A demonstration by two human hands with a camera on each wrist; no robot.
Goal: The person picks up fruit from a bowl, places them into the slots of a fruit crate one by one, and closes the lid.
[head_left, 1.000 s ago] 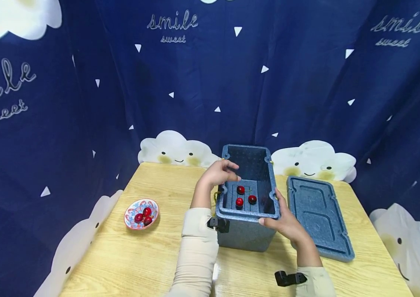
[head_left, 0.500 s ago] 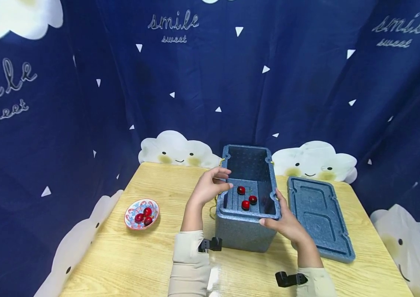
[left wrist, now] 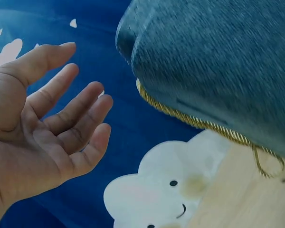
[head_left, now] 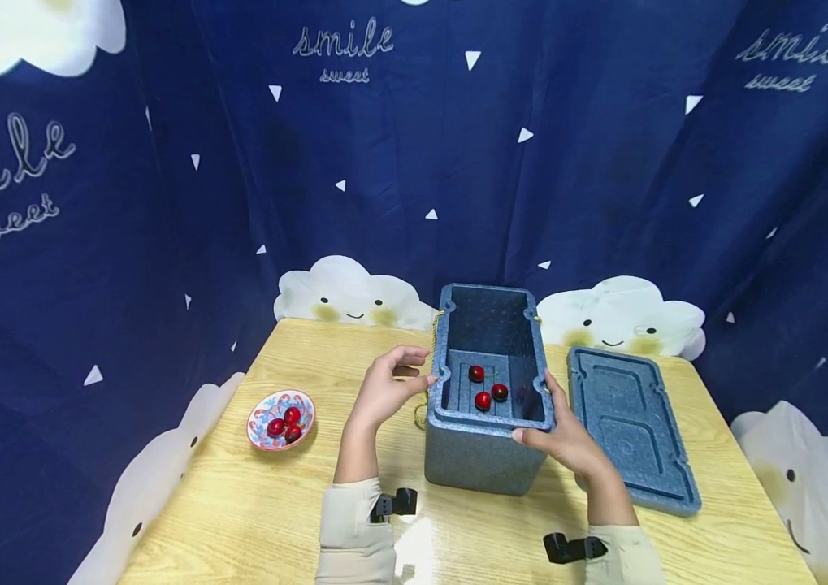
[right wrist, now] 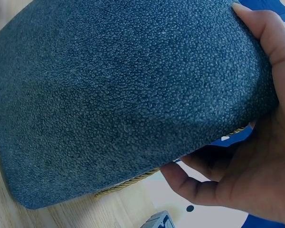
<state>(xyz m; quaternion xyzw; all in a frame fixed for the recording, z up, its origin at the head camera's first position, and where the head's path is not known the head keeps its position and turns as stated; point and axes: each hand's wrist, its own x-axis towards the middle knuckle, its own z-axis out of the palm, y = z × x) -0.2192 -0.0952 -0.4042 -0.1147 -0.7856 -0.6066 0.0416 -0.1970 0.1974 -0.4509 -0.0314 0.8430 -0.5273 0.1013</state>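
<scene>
A deep blue-grey foam box (head_left: 483, 467) stands uncovered on the table, with three red cherries (head_left: 483, 400) on its floor. Just outside the box's left wall is my left hand (head_left: 383, 390), fingers loosely bent with nothing in them; the left wrist view shows that palm (left wrist: 52, 118) bare and apart from the box. My right hand (head_left: 570, 439) grips the near right corner of the box, thumb on the front rim and fingers along the right side. In the right wrist view, its fingers reach around the pebbled wall (right wrist: 133, 95).
Left on the table, a small patterned bowl (head_left: 253, 439) holds three more cherries (head_left: 276, 427). The box's lid (head_left: 633, 431) lies flat to the right. A gold cord (left wrist: 180, 116) runs along the box's left side. Behind the table hangs a dark blue curtain (head_left: 384, 162).
My left hand has drawn back leftward from above the box to outside its wall. The nearest cherry inside has shifted slightly right. My right hand has kept its grip.
</scene>
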